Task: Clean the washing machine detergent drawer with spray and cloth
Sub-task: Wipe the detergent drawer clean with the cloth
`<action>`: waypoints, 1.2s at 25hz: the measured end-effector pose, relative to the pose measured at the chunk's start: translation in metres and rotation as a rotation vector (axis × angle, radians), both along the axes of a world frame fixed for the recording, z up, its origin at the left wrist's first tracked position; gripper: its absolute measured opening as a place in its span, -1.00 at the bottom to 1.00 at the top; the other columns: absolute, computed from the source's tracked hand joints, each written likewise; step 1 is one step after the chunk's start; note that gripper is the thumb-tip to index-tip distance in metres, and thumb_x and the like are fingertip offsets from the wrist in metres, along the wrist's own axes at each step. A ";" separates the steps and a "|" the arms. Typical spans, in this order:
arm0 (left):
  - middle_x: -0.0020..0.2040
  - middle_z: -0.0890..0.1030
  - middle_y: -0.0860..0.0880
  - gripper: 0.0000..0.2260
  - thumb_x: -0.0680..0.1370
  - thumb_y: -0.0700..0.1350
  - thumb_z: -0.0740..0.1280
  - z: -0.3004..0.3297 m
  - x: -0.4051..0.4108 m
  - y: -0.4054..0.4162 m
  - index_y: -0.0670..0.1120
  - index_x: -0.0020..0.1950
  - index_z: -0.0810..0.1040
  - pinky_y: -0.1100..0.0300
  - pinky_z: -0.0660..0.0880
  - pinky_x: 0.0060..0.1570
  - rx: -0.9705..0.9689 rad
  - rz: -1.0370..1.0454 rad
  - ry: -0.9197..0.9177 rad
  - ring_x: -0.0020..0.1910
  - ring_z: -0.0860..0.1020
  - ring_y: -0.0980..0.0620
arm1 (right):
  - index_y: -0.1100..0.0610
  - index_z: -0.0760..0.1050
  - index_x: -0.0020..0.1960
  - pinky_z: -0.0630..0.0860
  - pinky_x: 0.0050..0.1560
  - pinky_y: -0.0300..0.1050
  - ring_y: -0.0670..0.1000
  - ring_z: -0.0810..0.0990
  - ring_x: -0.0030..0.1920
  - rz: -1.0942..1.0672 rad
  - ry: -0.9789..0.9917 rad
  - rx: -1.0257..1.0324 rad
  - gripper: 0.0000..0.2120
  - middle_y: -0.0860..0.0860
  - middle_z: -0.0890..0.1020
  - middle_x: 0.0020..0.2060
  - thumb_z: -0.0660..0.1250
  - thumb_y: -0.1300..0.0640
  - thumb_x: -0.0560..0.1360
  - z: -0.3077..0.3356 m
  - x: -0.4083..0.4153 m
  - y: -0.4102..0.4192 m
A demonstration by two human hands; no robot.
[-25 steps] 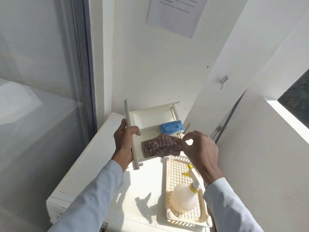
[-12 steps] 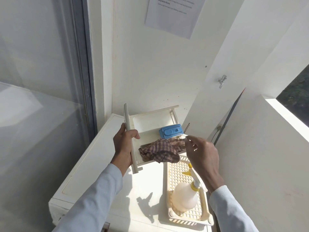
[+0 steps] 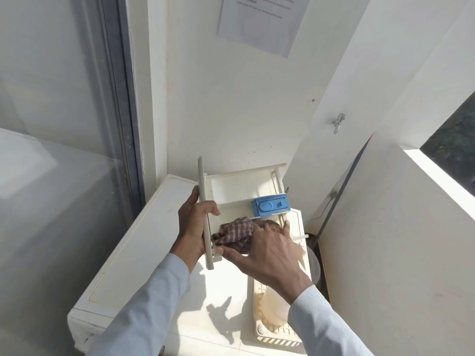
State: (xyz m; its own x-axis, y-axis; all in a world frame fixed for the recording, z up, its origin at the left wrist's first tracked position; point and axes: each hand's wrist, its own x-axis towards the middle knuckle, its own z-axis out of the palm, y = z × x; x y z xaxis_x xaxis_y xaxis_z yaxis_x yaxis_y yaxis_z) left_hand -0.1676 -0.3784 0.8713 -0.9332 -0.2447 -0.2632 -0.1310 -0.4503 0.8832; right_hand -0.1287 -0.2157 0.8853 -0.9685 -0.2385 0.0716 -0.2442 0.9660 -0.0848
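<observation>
A cream detergent drawer is held above the white washing machine top. My left hand grips its grey front panel. A blue insert sits in the drawer's right compartment. A brown checked cloth lies bunched in the near compartment. My right hand lies over the cloth, fingers on top and thumb under its near edge. The spray bottle stands in a cream basket, mostly hidden behind my right forearm.
A glass door with a grey frame stands at the left. White walls close in behind and at the right, with a metal hook and a paper notice. A dark cable runs down the gap at the right.
My right hand had let go of the cloth and drawn back; now it has moved left and down onto the cloth in the drawer. It now covers the spray bottle's top.
</observation>
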 end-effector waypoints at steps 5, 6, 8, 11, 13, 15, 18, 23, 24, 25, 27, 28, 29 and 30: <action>-0.27 0.42 0.06 -0.57 0.14 -0.24 0.34 -0.003 -0.005 0.004 -0.06 -0.01 0.66 0.08 0.37 -0.07 -0.029 0.032 0.018 -0.15 0.36 -0.05 | 0.16 0.53 -0.20 0.54 -0.32 0.00 0.02 0.56 -0.38 0.091 -0.101 -0.179 -0.29 0.06 0.62 -0.37 0.17 -0.52 0.41 -0.004 -0.014 -0.005; -0.25 0.43 0.05 -0.47 0.14 -0.24 0.35 -0.004 -0.007 0.003 -0.06 0.11 0.68 0.08 0.37 -0.09 -0.029 0.031 0.015 -0.16 0.37 -0.05 | 0.14 0.53 -0.20 0.53 -0.30 -0.02 0.02 0.57 -0.37 0.105 -0.182 -0.245 -0.41 0.05 0.65 -0.35 0.25 -0.43 0.42 -0.003 -0.016 -0.003; -0.19 0.44 0.01 -0.37 0.14 -0.23 0.35 -0.006 -0.009 0.002 -0.03 0.22 0.68 0.06 0.38 -0.07 -0.037 0.035 0.008 -0.14 0.39 -0.05 | 0.05 0.50 -0.23 0.50 -0.29 -0.06 -0.01 0.54 -0.37 0.112 -0.342 -0.417 -0.67 0.02 0.67 -0.33 0.33 -0.22 0.44 -0.001 -0.019 0.001; -0.22 0.47 0.03 -0.56 0.14 -0.23 0.34 -0.006 -0.012 0.004 -0.01 -0.02 0.68 0.01 0.38 -0.05 -0.028 0.047 -0.005 -0.12 0.40 -0.06 | -0.01 0.32 -0.31 0.34 -0.37 -0.11 -0.02 0.40 -0.42 0.156 -0.303 -0.293 -0.68 -0.03 0.48 -0.45 0.22 -0.12 0.55 0.011 -0.025 0.005; -0.26 0.50 0.07 -0.69 0.13 -0.24 0.33 -0.005 -0.014 0.005 -0.01 -0.18 0.62 -0.03 0.38 -0.05 0.018 0.062 -0.030 -0.11 0.40 -0.06 | 0.04 0.29 -0.32 0.27 -0.41 -0.12 -0.03 0.33 -0.48 0.201 -0.117 -0.065 -0.60 -0.03 0.39 -0.49 0.11 -0.18 0.59 0.020 -0.033 0.015; -0.23 0.50 0.06 -0.70 0.13 -0.24 0.33 -0.007 -0.016 0.006 -0.05 -0.17 0.58 0.04 0.38 -0.06 0.000 0.082 -0.045 -0.12 0.40 -0.03 | 0.10 0.39 -0.27 0.38 -0.31 -0.12 -0.02 0.33 -0.49 0.190 -0.013 0.103 -0.47 -0.03 0.39 -0.48 0.01 -0.29 0.60 0.025 -0.038 0.026; -0.14 0.49 -0.01 -0.66 0.19 -0.26 0.35 -0.010 -0.017 0.008 -0.26 -0.04 0.52 0.04 0.38 -0.08 -0.013 0.114 -0.043 -0.09 0.40 -0.04 | 0.15 0.48 -0.05 0.46 0.15 0.09 0.01 0.51 -0.26 0.118 0.001 0.238 -0.18 -0.01 0.54 -0.24 -0.15 -0.55 0.49 0.021 -0.028 0.026; -0.12 0.47 -0.05 -0.53 0.15 -0.23 0.34 -0.008 -0.021 0.012 -0.19 0.06 0.61 0.11 0.39 -0.10 -0.090 0.121 0.020 -0.16 0.40 -0.01 | 0.16 0.45 0.23 0.39 0.21 0.24 0.11 0.59 0.01 0.017 0.025 0.381 0.04 0.05 0.60 0.04 -0.30 -0.65 0.37 0.002 -0.019 0.021; -0.12 0.44 -0.05 -0.56 0.15 -0.23 0.34 -0.008 -0.020 0.013 -0.12 0.03 0.63 0.13 0.39 -0.13 -0.099 0.112 0.026 -0.18 0.39 0.00 | 0.15 0.44 0.27 0.36 0.22 0.24 0.12 0.58 0.05 0.049 0.009 0.393 0.06 0.07 0.61 0.07 -0.33 -0.65 0.37 -0.002 -0.021 0.022; -0.12 0.42 -0.05 -0.58 0.15 -0.23 0.35 -0.008 -0.018 0.015 -0.06 0.00 0.64 0.15 0.38 -0.14 -0.101 0.103 0.027 -0.19 0.38 0.01 | 0.12 0.43 0.31 0.33 0.22 0.23 0.14 0.55 0.11 0.083 0.001 0.398 0.05 0.09 0.61 0.09 -0.33 -0.64 0.36 -0.003 -0.024 0.023; -0.11 0.42 -0.07 -0.53 0.16 -0.24 0.35 -0.011 -0.016 0.017 -0.07 0.06 0.65 0.15 0.39 -0.15 -0.087 0.095 0.018 -0.17 0.39 0.00 | 0.03 0.42 0.35 0.27 0.23 0.19 0.18 0.48 0.21 0.113 0.007 0.381 -0.04 0.12 0.61 0.14 -0.25 -0.63 0.40 0.000 -0.028 0.025; -0.11 0.44 -0.07 -0.49 0.16 -0.24 0.35 -0.012 -0.016 0.018 -0.10 0.11 0.65 0.14 0.40 -0.15 -0.075 0.097 0.012 -0.15 0.40 -0.01 | 0.02 0.42 0.37 0.25 0.24 0.18 0.19 0.45 0.23 0.111 0.012 0.368 -0.08 0.13 0.61 0.17 -0.19 -0.62 0.42 0.002 -0.030 0.025; -0.12 0.45 -0.07 -0.46 0.16 -0.25 0.35 -0.012 -0.015 0.018 -0.10 0.15 0.65 0.14 0.41 -0.15 -0.068 0.097 0.011 -0.15 0.40 -0.02 | 0.02 0.42 0.39 0.24 0.25 0.17 0.19 0.44 0.25 0.095 0.014 0.362 -0.09 0.13 0.60 0.20 -0.16 -0.62 0.42 0.003 -0.032 0.027; -0.12 0.46 -0.07 -0.44 0.16 -0.25 0.34 -0.011 -0.016 0.019 -0.09 0.17 0.65 0.13 0.41 -0.15 -0.062 0.099 0.017 -0.16 0.41 -0.02 | 0.02 0.42 0.40 0.23 0.25 0.17 0.19 0.44 0.26 0.069 0.013 0.373 -0.06 0.14 0.59 0.22 -0.16 -0.63 0.41 0.003 -0.036 0.028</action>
